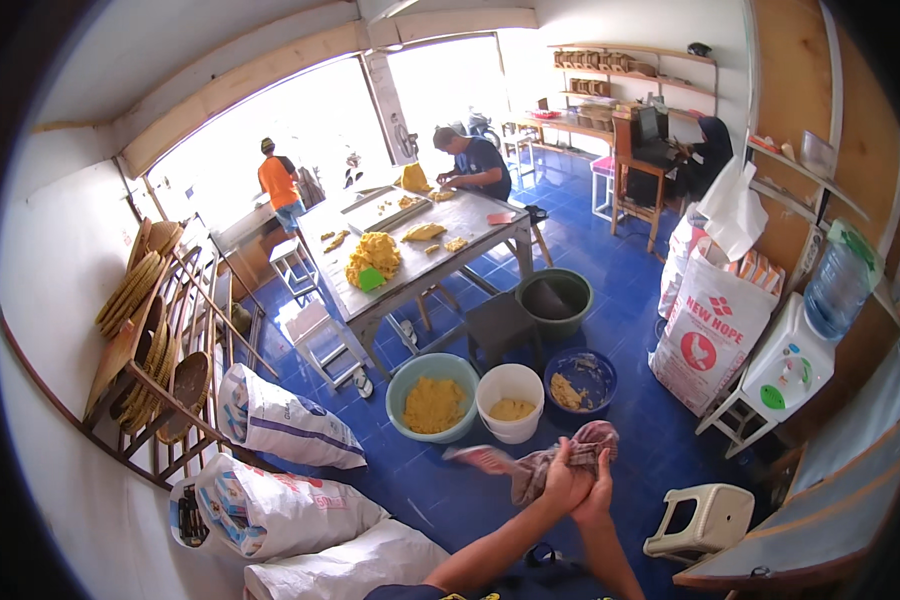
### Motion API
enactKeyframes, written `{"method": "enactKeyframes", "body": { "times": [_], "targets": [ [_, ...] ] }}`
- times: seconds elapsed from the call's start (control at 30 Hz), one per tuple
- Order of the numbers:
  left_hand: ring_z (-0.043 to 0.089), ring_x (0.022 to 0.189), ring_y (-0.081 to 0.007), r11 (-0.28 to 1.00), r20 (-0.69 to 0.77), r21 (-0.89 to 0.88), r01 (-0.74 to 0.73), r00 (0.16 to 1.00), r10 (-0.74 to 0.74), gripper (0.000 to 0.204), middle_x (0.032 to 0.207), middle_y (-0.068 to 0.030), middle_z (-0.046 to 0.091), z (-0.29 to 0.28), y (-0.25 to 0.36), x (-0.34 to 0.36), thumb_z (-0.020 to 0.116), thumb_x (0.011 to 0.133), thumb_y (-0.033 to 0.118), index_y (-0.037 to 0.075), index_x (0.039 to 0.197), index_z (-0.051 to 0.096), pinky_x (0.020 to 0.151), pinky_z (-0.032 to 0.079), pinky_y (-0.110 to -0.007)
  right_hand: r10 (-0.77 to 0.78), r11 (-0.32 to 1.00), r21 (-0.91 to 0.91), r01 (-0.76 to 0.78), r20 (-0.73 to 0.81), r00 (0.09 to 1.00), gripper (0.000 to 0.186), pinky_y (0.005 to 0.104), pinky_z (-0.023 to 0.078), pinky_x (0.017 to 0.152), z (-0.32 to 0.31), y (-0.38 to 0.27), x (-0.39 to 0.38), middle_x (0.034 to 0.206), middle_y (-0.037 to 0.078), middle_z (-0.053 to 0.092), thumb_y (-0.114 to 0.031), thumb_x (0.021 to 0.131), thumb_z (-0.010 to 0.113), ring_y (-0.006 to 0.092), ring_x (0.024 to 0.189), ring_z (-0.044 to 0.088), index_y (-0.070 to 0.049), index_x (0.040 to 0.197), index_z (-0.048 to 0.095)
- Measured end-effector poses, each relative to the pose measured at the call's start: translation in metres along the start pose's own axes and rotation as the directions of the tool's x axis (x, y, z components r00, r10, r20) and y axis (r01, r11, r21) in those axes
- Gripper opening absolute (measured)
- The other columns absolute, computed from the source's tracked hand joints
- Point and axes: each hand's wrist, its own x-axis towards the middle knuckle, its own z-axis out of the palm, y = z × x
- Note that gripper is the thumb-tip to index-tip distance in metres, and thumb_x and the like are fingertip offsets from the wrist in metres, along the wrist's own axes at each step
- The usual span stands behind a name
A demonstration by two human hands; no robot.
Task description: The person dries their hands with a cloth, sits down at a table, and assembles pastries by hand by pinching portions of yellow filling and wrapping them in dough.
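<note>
A reddish checked cloth (542, 476) is bunched between my two hands, its loose end blurred and trailing to the left. My left hand (566, 487) is closed round the cloth, palm against my right hand (597, 494), whose fingers also press on it. Just beyond the cloth, on the floor, stand a white bucket (511, 427) with a little yellow mash inside and a dark blue basin (604, 397) with pale yellow remains. Left of the bucket is a light green basin (395, 398) holding more yellow mash.
A metal-topped table (410, 268) bears yellow dough, with a person (485, 165) working behind it. White sacks (295, 510) lie at left. A cream stool (705, 518), a large sack (705, 340) and a water dispenser (785, 360) stand at right. A dark green tub (570, 325) is farther off.
</note>
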Motion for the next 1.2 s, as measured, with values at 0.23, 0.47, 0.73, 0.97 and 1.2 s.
{"method": "enactKeyframes", "body": {
  "times": [0.23, 0.47, 0.73, 0.97, 1.2],
  "targets": [
    [0.064, 0.099, -0.0180, 0.365, 0.265, 0.885, -0.290, 0.957, 0.117, 0.044, 0.111, -0.0085, 0.067, 0.009, -0.017, -0.013, 0.046, 0.112, 0.042, 0.003, 0.122, 0.064, 0.089, 0.052, -0.034, -0.568, 0.413, -0.864, 0.288, 0.003, 0.823, 0.044, 0.0322, 0.056, 0.088, -0.053, -0.042, -0.026, 0.110, 0.007, 0.073, -0.020, 0.096, 0.077, 0.0170, 0.100, 0.070, 0.003, 0.131, 0.062],
    [0.038, 0.046, -0.0116, 0.795, 0.114, 0.585, -0.164, 0.986, 0.120, 0.059, 0.054, 0.0037, 0.040, 0.115, -0.053, 0.002, 0.039, 0.108, 0.062, 0.020, 0.067, 0.038, 0.044, 0.032, -0.029, 0.023, 0.273, -0.957, -0.101, -0.098, 0.995, 0.048, 0.0318, 0.054, 0.086, 0.001, -0.125, -0.131, 0.109, 0.009, 0.073, -0.028, 0.101, 0.069, 0.0143, 0.098, 0.069, -0.004, 0.141, 0.058],
    [0.044, 0.059, -0.0112, 0.798, 0.687, 0.515, -0.312, 0.707, -0.168, 0.066, 0.063, 0.0021, 0.042, 0.181, -0.159, 0.001, 0.035, 0.108, 0.066, 0.017, 0.063, 0.039, 0.047, 0.031, -0.026, -0.652, -0.300, -0.939, 0.167, 0.330, 0.682, 0.054, 0.0390, 0.051, 0.100, 0.117, -0.196, -0.349, 0.130, 0.016, 0.069, -0.008, 0.095, 0.071, 0.0265, 0.118, 0.068, -0.007, 0.148, 0.057],
    [0.054, 0.116, -0.0359, 0.230, 0.908, 0.076, -0.970, -0.027, -0.417, 0.050, 0.127, -0.0225, 0.052, 0.295, -0.329, -0.091, 0.068, 0.100, 0.022, -0.003, 0.137, 0.044, 0.102, 0.044, -0.048, -0.400, -0.578, -0.302, -0.758, 0.915, -0.059, 0.048, 0.0368, 0.052, 0.094, 0.207, -0.272, -0.468, 0.123, 0.019, 0.062, 0.016, 0.076, 0.054, 0.0332, 0.111, 0.065, -0.007, 0.108, 0.081],
    [0.054, 0.131, -0.0451, -0.051, 0.595, 0.086, -0.995, 0.093, -0.799, 0.058, 0.144, -0.0281, 0.054, 0.223, -0.363, 0.007, 0.071, 0.094, 0.027, -0.001, 0.142, 0.055, 0.108, 0.045, -0.050, -0.789, -0.203, -0.222, -0.954, 0.614, 0.025, 0.050, 0.0600, 0.018, 0.123, 0.125, -0.313, -0.478, 0.158, 0.025, 0.039, 0.001, 0.083, 0.065, 0.0371, 0.145, 0.040, -0.006, 0.133, 0.066]
  ]
}}
